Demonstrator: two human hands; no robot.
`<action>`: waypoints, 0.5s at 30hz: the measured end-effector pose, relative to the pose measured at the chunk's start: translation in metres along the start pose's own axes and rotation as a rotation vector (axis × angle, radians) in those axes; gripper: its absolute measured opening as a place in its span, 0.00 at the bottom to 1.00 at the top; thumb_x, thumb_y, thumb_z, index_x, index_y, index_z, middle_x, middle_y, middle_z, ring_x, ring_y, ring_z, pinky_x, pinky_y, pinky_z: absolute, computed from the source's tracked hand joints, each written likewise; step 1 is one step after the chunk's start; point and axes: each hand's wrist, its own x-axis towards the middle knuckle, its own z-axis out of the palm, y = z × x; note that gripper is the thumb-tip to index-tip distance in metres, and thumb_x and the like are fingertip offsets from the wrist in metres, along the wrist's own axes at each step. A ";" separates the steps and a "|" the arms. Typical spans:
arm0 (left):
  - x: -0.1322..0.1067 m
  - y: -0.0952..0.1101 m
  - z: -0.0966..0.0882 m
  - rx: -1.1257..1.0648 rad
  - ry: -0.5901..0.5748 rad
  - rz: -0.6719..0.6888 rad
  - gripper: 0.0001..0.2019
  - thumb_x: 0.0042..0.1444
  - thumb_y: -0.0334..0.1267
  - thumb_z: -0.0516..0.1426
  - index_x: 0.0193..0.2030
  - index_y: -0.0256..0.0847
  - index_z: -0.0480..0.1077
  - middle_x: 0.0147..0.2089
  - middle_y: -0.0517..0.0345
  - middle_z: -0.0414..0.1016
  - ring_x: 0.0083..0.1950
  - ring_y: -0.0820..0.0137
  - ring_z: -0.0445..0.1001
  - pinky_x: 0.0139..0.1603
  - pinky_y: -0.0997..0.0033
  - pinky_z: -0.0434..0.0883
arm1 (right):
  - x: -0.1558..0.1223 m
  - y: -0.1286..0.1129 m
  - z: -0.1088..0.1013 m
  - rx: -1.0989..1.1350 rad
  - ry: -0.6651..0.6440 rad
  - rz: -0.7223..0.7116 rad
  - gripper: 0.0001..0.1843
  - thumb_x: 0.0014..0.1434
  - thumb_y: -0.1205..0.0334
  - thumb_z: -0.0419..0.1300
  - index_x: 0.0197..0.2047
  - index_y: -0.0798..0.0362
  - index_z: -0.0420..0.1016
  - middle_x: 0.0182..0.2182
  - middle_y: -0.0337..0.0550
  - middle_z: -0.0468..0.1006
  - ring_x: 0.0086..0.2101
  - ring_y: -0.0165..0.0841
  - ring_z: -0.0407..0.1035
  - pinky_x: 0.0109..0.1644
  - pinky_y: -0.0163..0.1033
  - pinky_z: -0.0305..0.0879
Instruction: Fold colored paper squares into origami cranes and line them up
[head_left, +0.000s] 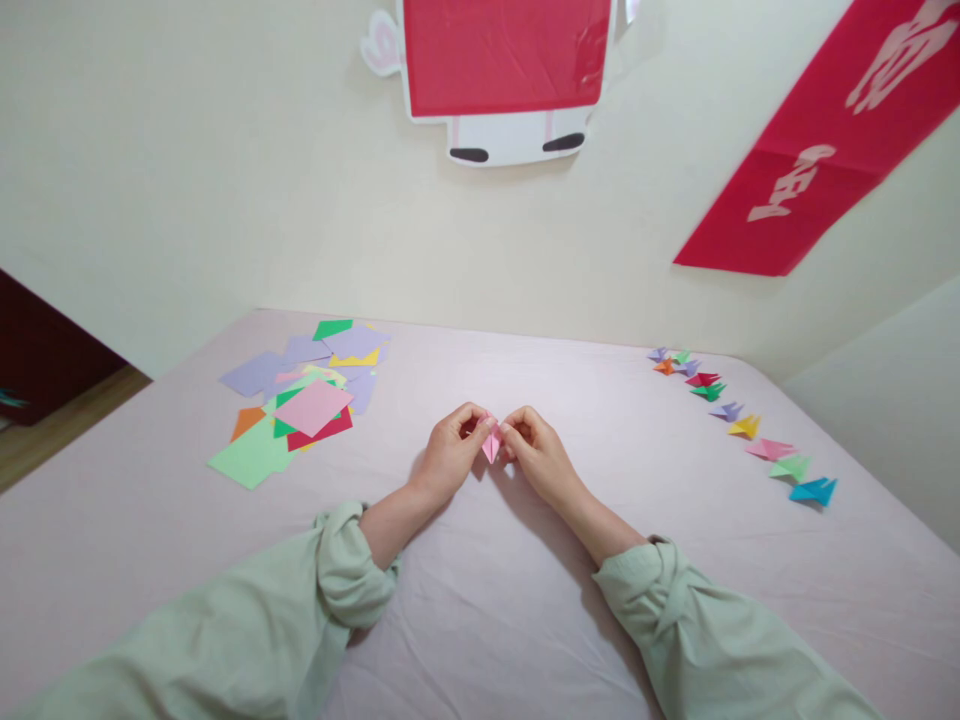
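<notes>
A small folded pink paper piece (491, 441) is pinched between both hands near the middle of the pale pink cloth-covered table (480, 620). My left hand (452, 450) grips its left side with curled fingers. Its right side is held by my right hand (534, 450), fingers closed too. Both wrists rest on the cloth, sleeves pale green and rolled up.
A loose pile of coloured paper squares (300, 405) lies at the left of the table. A curved row of several small folded paper shapes (739, 425) runs along the right side. A cream wall with red banners stands behind.
</notes>
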 end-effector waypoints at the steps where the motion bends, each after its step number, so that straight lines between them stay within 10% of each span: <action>1: 0.000 0.001 0.001 -0.005 -0.007 -0.002 0.10 0.58 0.43 0.56 0.31 0.40 0.70 0.29 0.61 0.71 0.33 0.72 0.69 0.37 0.72 0.66 | 0.000 0.001 0.001 -0.004 -0.010 -0.008 0.13 0.58 0.51 0.58 0.32 0.51 0.63 0.23 0.34 0.69 0.23 0.29 0.66 0.29 0.34 0.62; 15: -0.002 0.007 0.000 -0.004 -0.055 -0.049 0.08 0.55 0.41 0.58 0.29 0.39 0.69 0.27 0.62 0.70 0.29 0.73 0.68 0.33 0.74 0.65 | -0.001 0.007 0.000 -0.062 -0.078 -0.038 0.10 0.58 0.56 0.58 0.31 0.51 0.63 0.23 0.35 0.70 0.24 0.28 0.65 0.29 0.34 0.59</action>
